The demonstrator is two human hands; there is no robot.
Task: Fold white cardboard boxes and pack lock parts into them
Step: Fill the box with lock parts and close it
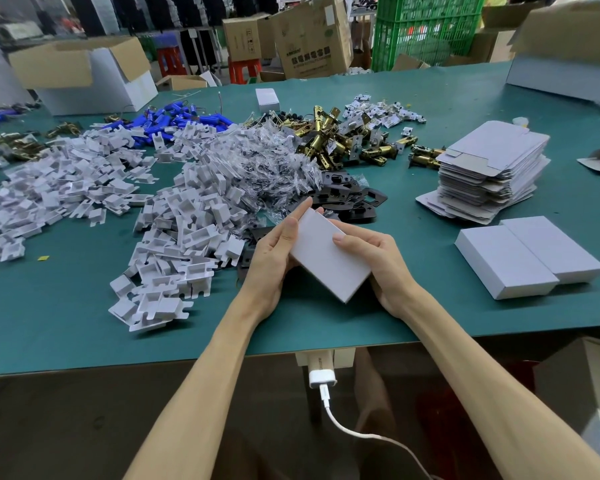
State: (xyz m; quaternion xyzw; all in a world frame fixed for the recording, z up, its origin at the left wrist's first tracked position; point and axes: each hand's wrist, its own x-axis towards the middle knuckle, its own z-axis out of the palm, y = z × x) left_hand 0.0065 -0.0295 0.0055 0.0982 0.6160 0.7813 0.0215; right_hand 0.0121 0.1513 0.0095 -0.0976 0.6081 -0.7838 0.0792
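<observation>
Hands meet around one small white cardboard box [326,258], held tilted just above the green worktop [66,323]. The left hand [274,258] grips its left long edge, thumb lying on the top face and fingers curled beneath, one fingertip reaching past the far end. The right hand [378,268] grips the opposite edge, thumb pressed on top and fingers under. The box looks closed on every face that shows, and whether lock parts are inside cannot be told.

What could go wrong, as I judge it: an end flap that is not fully tucked could spring open as the grip eases, spilling whatever is inside. A tight squeeze could also dent the thin card.

Just behind the held box lie flat black metal plates [354,199]. To its left a loose heap of white folded card inserts [174,237] sits near the left forearm, so a careless sweep could push some off the worktop. Further behind the box are clear bags of small hardware [267,161], brass latch bolts [329,140] and blue parts [187,116].

To the right of the held box, two closed white boxes [527,258] rest side by side, touching, with their contents hidden. Beyond them a stack of flat unfolded box blanks [492,168] leans unevenly and could slide. Far behind and left of the held box stands an open brown carton [84,74], its inside out of sight.
</observation>
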